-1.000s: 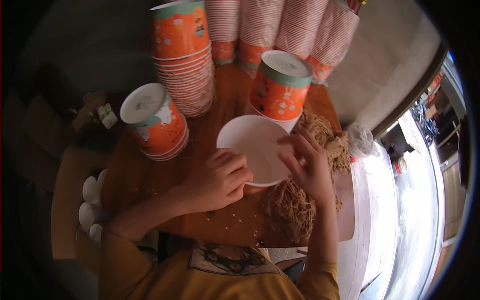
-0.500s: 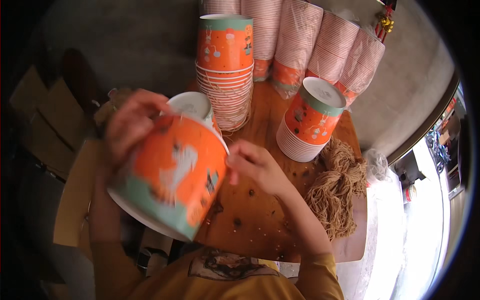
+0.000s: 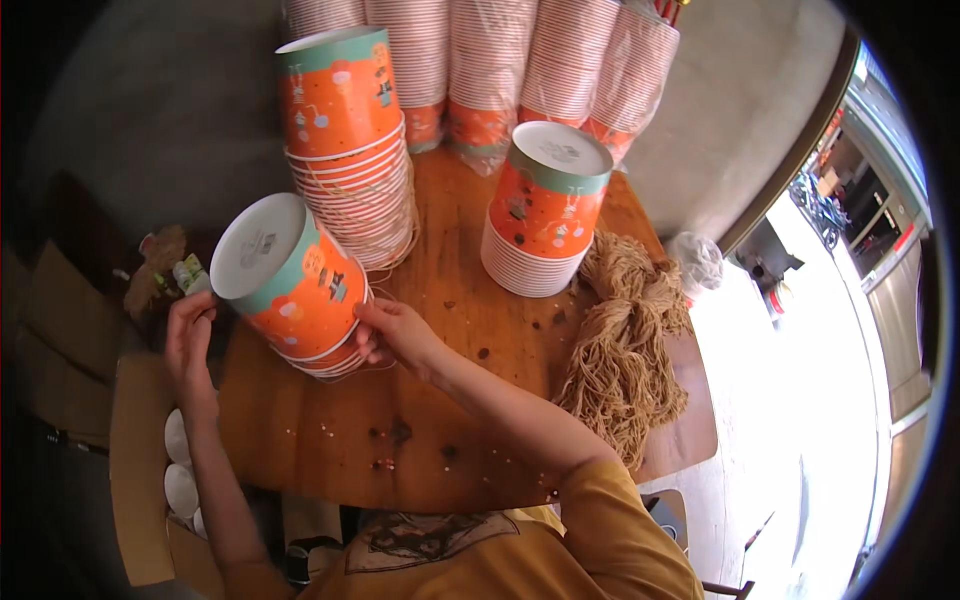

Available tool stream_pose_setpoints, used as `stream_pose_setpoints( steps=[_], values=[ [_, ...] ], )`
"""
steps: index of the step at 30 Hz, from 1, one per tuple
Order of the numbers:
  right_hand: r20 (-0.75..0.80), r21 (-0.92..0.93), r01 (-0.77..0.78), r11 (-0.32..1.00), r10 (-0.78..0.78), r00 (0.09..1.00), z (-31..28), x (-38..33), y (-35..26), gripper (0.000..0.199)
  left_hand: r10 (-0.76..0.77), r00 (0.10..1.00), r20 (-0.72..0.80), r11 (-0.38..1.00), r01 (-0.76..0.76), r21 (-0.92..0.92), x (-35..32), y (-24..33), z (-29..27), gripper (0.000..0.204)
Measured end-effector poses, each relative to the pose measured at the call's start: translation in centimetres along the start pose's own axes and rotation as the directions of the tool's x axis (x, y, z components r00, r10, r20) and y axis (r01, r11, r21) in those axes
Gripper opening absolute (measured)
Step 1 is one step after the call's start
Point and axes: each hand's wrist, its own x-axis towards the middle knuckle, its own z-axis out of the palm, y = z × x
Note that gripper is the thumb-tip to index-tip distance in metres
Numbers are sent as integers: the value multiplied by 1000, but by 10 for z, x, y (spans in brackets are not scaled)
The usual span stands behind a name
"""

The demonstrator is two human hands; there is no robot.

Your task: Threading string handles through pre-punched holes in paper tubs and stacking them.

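An orange-and-green paper bucket sits upside down over a short nested stack of buckets, tilted left, its white base facing up. Thin string shows around the lower rims. My right hand pinches the bucket's side low down, near its rim, with thumb and fingers. Beside the base's left edge is my left hand, its fingers bent and apart; nothing shows in it, and whether the fingertips touch the bucket is unclear.
A tall string-tied bucket stack stands behind, another stack to its right. Several plastic-wrapped stacks line the wall. A bundle of brown twine lies on the wooden table. An open cardboard box with white round items stands left.
The bucket I held in front of me has gone onto the short stack, base up. My left hand has come off it and dropped lower; my right hand stays at its rim. The view has shifted.
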Motion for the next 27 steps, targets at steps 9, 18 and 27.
stream_pose_setpoints(
  steps=[9, 18, 27],
  values=[
    [330, -878, -259, -403, -901, 283, -78, -87, -138, 38, 421, 892, 163, 765, -446, 465, -38, 14, 123, 19],
    [237, -966, -9, -257, -902, 362, -119, -99, -185, 22, 16, 904, 427, 980, -99, 174, -26, -73, 274, 40],
    [341, -936, 190, -296, -894, 291, -131, -104, -221, 22, 51, 867, 495, 950, -194, 243, 2, -75, 313, 53]
  ],
)
